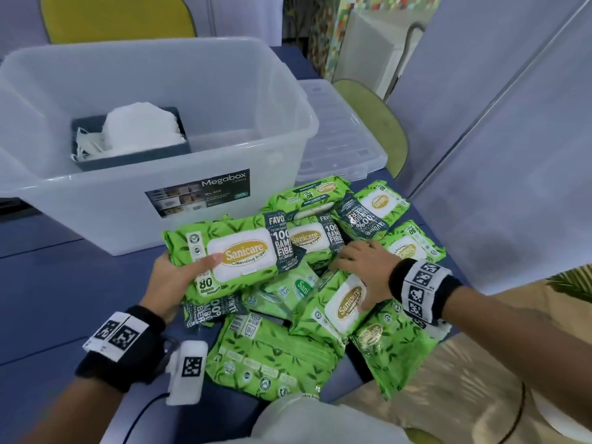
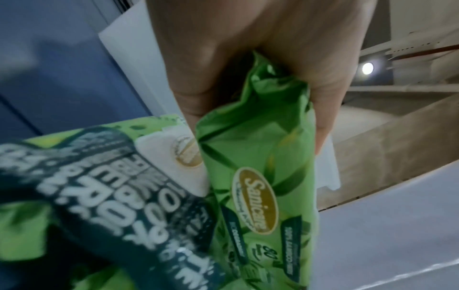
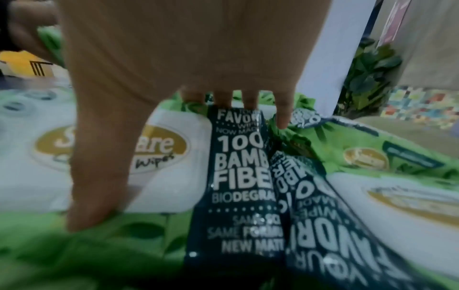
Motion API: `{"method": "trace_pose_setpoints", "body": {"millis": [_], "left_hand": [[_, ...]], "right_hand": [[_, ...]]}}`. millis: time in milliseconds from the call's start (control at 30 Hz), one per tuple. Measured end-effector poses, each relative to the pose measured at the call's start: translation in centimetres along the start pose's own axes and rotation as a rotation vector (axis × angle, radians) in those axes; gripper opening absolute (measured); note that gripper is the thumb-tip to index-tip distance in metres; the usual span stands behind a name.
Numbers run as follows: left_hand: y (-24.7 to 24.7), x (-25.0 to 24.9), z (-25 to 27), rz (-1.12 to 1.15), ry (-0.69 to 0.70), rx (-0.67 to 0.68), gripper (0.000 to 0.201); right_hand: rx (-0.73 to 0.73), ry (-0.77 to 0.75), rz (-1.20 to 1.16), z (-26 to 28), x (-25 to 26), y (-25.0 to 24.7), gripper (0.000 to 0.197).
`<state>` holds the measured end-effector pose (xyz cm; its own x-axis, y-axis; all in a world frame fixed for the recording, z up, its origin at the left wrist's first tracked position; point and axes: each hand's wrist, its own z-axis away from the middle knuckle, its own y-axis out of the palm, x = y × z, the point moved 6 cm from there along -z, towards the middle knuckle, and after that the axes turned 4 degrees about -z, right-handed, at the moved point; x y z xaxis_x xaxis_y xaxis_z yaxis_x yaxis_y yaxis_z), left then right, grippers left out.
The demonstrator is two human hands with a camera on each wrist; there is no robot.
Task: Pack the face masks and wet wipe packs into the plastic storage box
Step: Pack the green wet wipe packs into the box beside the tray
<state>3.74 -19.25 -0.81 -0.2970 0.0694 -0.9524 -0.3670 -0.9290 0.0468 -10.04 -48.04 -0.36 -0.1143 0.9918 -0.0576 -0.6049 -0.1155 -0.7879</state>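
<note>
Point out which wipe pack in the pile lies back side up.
The large green pack nearest the person, at the pile's front edge: it shows barcode, QR code and seam, while the others show their Sanicare label.

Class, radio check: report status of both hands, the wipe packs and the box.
Left hand grips one wipe pack. Right hand flat on the pile. Storage box holds masks only. Nothing blocking.
</note>
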Motion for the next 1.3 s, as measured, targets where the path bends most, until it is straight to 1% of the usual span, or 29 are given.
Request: {"method": "trace_pose_setpoints", "body": {"millis": [33, 100, 200, 233, 267, 367, 500, 600, 667, 700, 733, 800, 833, 867, 933, 967, 1000, 1033, 1100, 1133, 1233, 1267, 1300], "left_hand": [[-0.2, 0.7, -0.1, 0.003, -0.019, -0.004, 0.060], [-0.5, 2.1, -0.2, 0.019, -0.068, -0.014, 0.059], [-0.7, 3.4, -0.1, 0.071, -0.121, -0.019, 0.042], [-0.8, 3.5, 0.0, 0.082, -0.117, -0.018, 0.042], [-0.9, 3.6, 0.0, 0.084, -0.106, -0.017, 0.046], [-1.1, 3.5, 0.0, 0.062, -0.065, -0.007, 0.075], [-1.0, 3.0, 0.3, 0.093, -0.017, -0.010, 0.098], [-1.4, 2.7, 0.1, 0.128, 0.002, 0.000, 0.102], [-1.6, 2.2, -0.3, 0.089, 0.033, 0.003, 0.105], [-1.7, 1.9, -0.4, 0.057, 0.054, 0.005, 0.103], [-1.5, 1.6, -0.5, 0.023, 0.079, 0.014, 0.095], [-1.0, 1.2, -0.6, -0.053, 0.123, 0.020, 0.072], [-0.6, 0.8, -0.6, -0.076, 0.145, 0.032, 0.068], [-0.2, 0.7, -0.7, -0.086, 0.166, 0.050, 0.070], [0.4, 0.6, -1.1, -0.061, 0.192, 0.055, 0.068], [0.3, 0.5, -1.2, -0.020, 0.178, 0.037, 0.067], [0.0, 0.7, -1.4, 0.030, 0.160, 0.030, 0.070], [-0.3, 0.8, -1.6, 0.057, 0.141, 0.026, 0.078], [-1.1, 1.0, -2.0, 0.011, 0.124, 0.044, 0.104], [-1.3, 1.2, -2.1, -0.017, 0.120, 0.060, 0.111], [-1.4, 1.5, -2.3, -0.043, 0.106, 0.097, 0.108], [-1.3, 1.5, -2.3, -0.046, 0.107, 0.094, 0.105], [-1.2, 1.4, -2.3, -0.049, 0.119, 0.088, 0.097]], "right_hand": [[0.034, -0.020, 0.033, -0.5, 0.2, 0.3, 0.104], [0.077, -0.061, 0.096, -1.4, 0.6, 0.0, 0.109], [0.120, -0.120, 0.226, -2.5, 1.3, -1.1, 0.112], [0.132, -0.138, 0.269, -2.9, 1.6, -1.3, 0.112], [0.146, -0.151, 0.298, -3.1, 1.9, -1.5, 0.112], [0.166, -0.179, 0.297, -3.4, 2.4, -2.0, 0.113], [0.137, -0.207, 0.241, -3.1, 2.6, -2.1, 0.109], [0.067, -0.218, 0.237, -2.8, 2.9, -3.0, 0.102], [-0.016, -0.217, 0.189, -2.2, 3.2, -4.7, 0.097], [-0.056, -0.208, 0.146, -1.8, 3.3, -5.9, 0.095], [-0.100, -0.199, 0.089, -1.3, 3.5, -7.2, 0.094], [-0.214, -0.191, -0.038, -0.5, 4.3, -10.0, 0.092], [-0.276, -0.199, -0.099, -0.4, 5.0, -11.3, 0.089], [-0.329, -0.209, -0.143, -0.5, 5.7, -12.4, 0.086], [-0.376, -0.217, -0.190, -1.5, 7.4, -13.7, 0.085], [-0.396, -0.226, -0.210, -2.2, 8.3, -14.0, 0.086], [-0.418, -0.234, -0.222, -2.9, 8.9, -14.0, 0.090], [-0.434, -0.239, -0.214, -3.6, 9.5, -13.8, 0.094], [-0.443, -0.231, -0.149, -4.7, 10.4, -12.7, 0.099], [-0.441, -0.219, -0.117, -5.0, 10.6, -12.1, 0.099], [-0.462, -0.196, -0.025, -5.5, 10.8, -10.9, 0.098], [-0.468, -0.200, -0.008, -5.7, 10.7, -11.0, 0.098], [-0.470, -0.219, -0.003, -5.8, 10.7, -11.0, 0.097]]}}
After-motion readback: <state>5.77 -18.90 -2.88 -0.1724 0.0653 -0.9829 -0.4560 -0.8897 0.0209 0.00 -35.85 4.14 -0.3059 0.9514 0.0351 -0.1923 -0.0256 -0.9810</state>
